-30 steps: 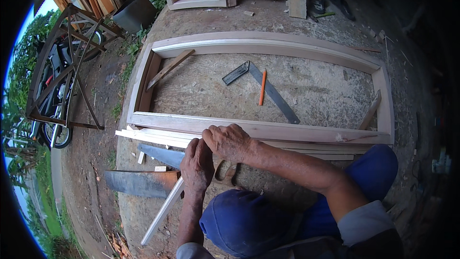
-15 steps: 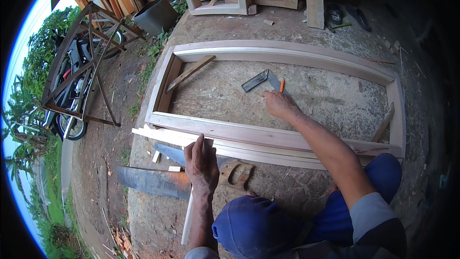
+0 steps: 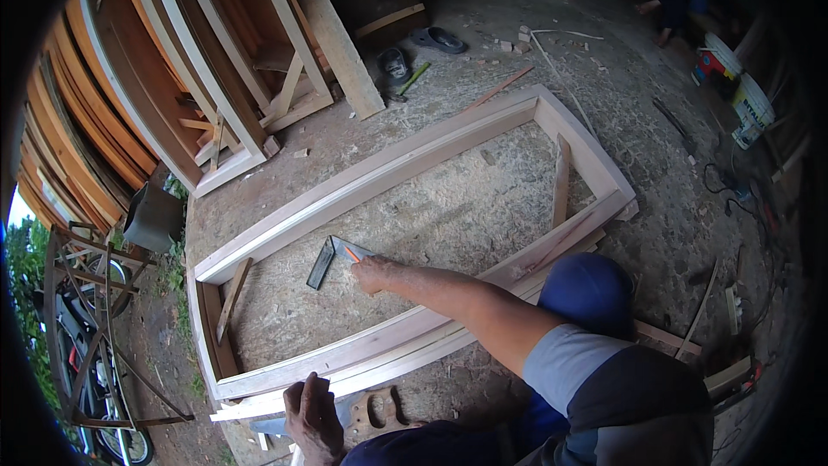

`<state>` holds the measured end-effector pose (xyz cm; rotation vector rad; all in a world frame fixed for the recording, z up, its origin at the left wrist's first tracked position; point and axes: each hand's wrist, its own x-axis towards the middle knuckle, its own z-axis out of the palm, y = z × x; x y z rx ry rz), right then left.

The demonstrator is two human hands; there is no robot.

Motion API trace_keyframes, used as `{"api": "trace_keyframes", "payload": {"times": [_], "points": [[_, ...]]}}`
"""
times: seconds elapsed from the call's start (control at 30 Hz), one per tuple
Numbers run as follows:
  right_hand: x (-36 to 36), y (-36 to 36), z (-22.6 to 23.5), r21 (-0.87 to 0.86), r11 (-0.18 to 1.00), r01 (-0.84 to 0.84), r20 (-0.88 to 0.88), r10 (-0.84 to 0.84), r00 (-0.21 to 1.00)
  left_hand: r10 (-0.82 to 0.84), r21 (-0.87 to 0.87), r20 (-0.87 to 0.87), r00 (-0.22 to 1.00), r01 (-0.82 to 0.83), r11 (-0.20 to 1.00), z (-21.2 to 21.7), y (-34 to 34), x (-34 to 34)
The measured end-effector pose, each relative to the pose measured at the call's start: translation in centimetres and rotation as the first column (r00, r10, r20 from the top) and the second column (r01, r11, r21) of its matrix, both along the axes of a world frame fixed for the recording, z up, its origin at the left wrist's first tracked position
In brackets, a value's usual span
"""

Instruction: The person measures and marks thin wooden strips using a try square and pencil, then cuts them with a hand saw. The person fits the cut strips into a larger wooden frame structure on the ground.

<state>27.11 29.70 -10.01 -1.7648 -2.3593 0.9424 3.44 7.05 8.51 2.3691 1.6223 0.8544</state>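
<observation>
A long wooden frame (image 3: 405, 164) lies flat on the sawdust-covered ground. Inside it lies a metal try square (image 3: 326, 261) with an orange pencil (image 3: 352, 254) across it. My right hand (image 3: 377, 273) reaches over the near rail and closes its fingers on the pencil at the square. My left hand (image 3: 312, 414) rests flat on the ground by the near rail, next to a handsaw with a wooden handle (image 3: 379, 412) and a loose wooden strip (image 3: 259, 406).
Door frames (image 3: 216, 78) and planks lean at the back left. A dark bucket (image 3: 153, 217) stands by the frame's left end. Motorbikes (image 3: 95, 362) stand at far left. Sandals (image 3: 435, 39), white buckets (image 3: 749, 103) and cables lie at the back and right.
The view has swung left and tilted. My right hand left the near rail, reached into the frame and closed on the orange pencil. The left hand stayed by the saw.
</observation>
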Motion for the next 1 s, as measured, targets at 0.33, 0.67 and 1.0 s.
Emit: {"api": "trace_keyframes", "payload": {"times": [0.33,0.67,1.0], "points": [[6.0,2.1,24.4,0.929,0.313,-0.196,0.01,0.51,0.86,-0.606,0.033,-0.564,0.561,0.749,0.662,10.3,8.0,14.4],[22.8,-7.6,29.7,0.967,0.044,-0.25,0.228,0.286,0.931,-0.686,0.292,-0.662,0.301,0.947,0.134,13.6,5.8,29.8],[28.5,-11.5,31.4,0.887,0.452,0.091,-0.221,0.243,0.945,-0.691,0.497,-0.499,0.523,0.826,0.267,12.4,6.9,27.7]]}}
